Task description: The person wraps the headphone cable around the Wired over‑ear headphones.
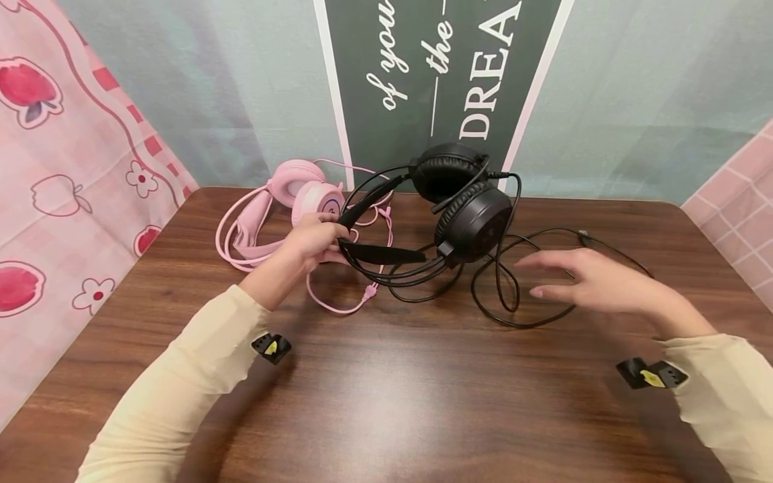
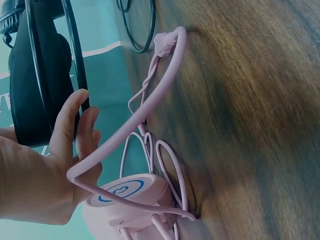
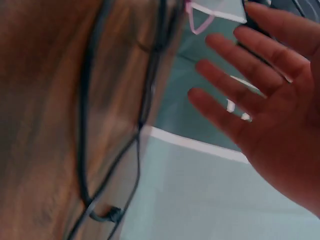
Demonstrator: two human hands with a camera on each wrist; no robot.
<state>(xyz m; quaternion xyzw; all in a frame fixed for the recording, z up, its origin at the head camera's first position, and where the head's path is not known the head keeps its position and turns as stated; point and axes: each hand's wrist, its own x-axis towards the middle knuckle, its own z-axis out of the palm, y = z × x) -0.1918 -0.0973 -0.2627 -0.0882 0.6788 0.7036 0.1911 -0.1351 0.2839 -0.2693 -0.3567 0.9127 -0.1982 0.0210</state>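
Black headset [image 1: 461, 201] sits mid-table, its band gripped by the left hand [image 1: 314, 241]; the right hand [image 1: 588, 282] hovers flat and empty above its cable [image 1: 513, 295]. Lifting now could snag the loops and drag the pink headset [image 1: 290, 201] alongside.

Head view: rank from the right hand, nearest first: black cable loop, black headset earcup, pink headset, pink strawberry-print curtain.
From the right hand:
1. Black cable loop, on the table just left of the fingertips.
2. Black headset earcup, further left and behind.
3. Pink headset, at the table's back left.
4. Pink strawberry-print curtain, far left, off the table.
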